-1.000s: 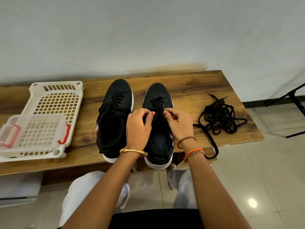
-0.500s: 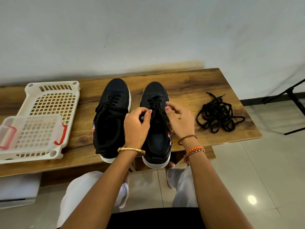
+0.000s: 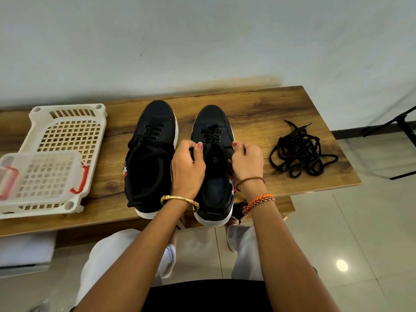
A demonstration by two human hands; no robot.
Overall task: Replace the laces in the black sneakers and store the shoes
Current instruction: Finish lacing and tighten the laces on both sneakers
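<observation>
We see both hands working at the right sneaker [image 3: 213, 131], which stands near the front edge of the table [image 3: 281, 104], toe toward the wall. Our left hand [image 3: 188, 167] pinches lace at the left side of the tongue; our right hand [image 3: 246, 163] pinches it at the right side, fingers curled. The shoe's long axis runs straight away from us, so the next eyelets lie just beyond both thumbs. The left sneaker [image 3: 153, 136] sits beside it. Spare laces [image 3: 301, 152] lie tangled toward the right edge, nearer our right hand. The basket [image 3: 67, 113] waits at the left.
</observation>
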